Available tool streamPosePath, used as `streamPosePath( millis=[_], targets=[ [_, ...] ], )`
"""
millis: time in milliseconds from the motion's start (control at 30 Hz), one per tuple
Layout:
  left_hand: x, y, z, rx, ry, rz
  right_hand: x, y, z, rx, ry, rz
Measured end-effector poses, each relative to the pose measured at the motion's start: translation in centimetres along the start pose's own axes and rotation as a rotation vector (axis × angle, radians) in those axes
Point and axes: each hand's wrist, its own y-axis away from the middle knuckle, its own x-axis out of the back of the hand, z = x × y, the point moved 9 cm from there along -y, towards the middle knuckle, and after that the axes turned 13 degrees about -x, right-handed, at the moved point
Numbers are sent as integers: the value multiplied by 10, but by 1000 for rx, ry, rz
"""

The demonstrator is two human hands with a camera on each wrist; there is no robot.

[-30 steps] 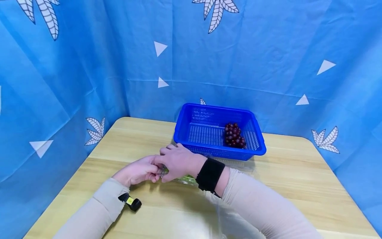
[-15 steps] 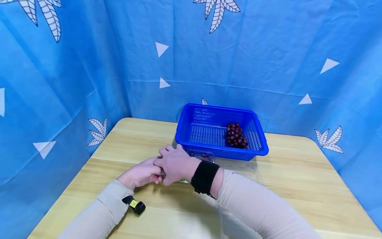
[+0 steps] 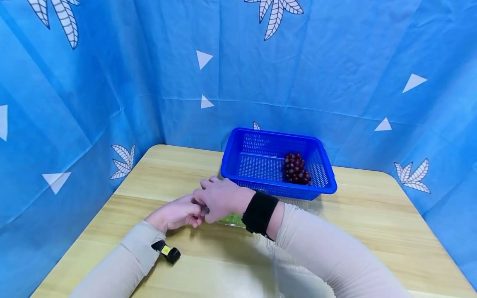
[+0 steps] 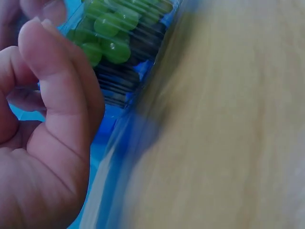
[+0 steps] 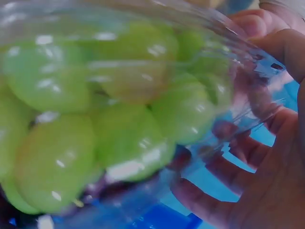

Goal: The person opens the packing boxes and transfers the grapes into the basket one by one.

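Green grapes point(image 5: 124, 138) and darker ones fill a clear plastic clamshell box point(image 3: 234, 225). In the head view my right hand point(image 3: 220, 199) covers much of this box. The right wrist view has that hand around the box's end, fingers curled beneath. My left hand point(image 3: 179, 215) meets the right one at the left end, where its thumb and forefinger pinch the plastic edge. Its fingers are curled in the left wrist view, beside the green grapes point(image 4: 112, 28). The exact pinch point is hidden by the right hand.
Behind the hands stands a blue perforated basket point(image 3: 275, 187), a bunch of red grapes point(image 3: 297, 169) at its right side. Clear plastic point(image 3: 277, 269) lies near the front, partly under the right sleeve. More clear plastic shows in front of the basket. Blue curtains border the wooden table point(image 3: 208, 269).
Both hands stay together at the box's left end. My right hand and wrist have shifted slightly, so more green grapes show below them than half a second ago.
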Motion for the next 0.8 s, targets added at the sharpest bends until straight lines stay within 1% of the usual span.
streamPosePath(
  millis=[67, 133, 200, 233, 267, 333, 400, 467, 533, 600, 633, 700, 800],
  targets=[
    [1, 2, 1, 16, -10, 16, -2, 3, -1, 14, 19, 24],
    [3, 3, 1, 42, -42, 52, -2, 7, 0, 23, 20, 45],
    [6, 2, 4, 61, -116, 89, -1, 15, 2, 44, -2, 61],
    [8, 2, 6, 67, -169, 100, 0, 19, 3, 56, -25, 65],
    [10, 3, 10, 72, -236, 101, 2, 24, 6, 63, -57, 62],
    [13, 3, 21, 76, -421, 98, 6, 37, 17, 72, -121, 66],
    [13, 3, 39, 54, -649, 92, 9, 52, 34, 50, -208, 55],
    [8, 2, 59, 33, -870, 104, 10, 67, 55, 11, -298, 45],
    [-4, 0, 80, -4, -1052, 117, 8, 82, 77, -31, -400, 36],
    [-23, -6, 96, -53, -1177, 101, 1, 94, 98, -69, -498, 21],
    [-35, -11, 102, -87, -1229, 79, -3, 99, 107, -90, -543, 13],
    [-59, -21, 110, -168, -1334, 9, -13, 107, 123, -128, -615, -3],
    [-93, -39, 115, -278, -1476, -112, -29, 115, 139, -178, -669, -26]
  ],
)
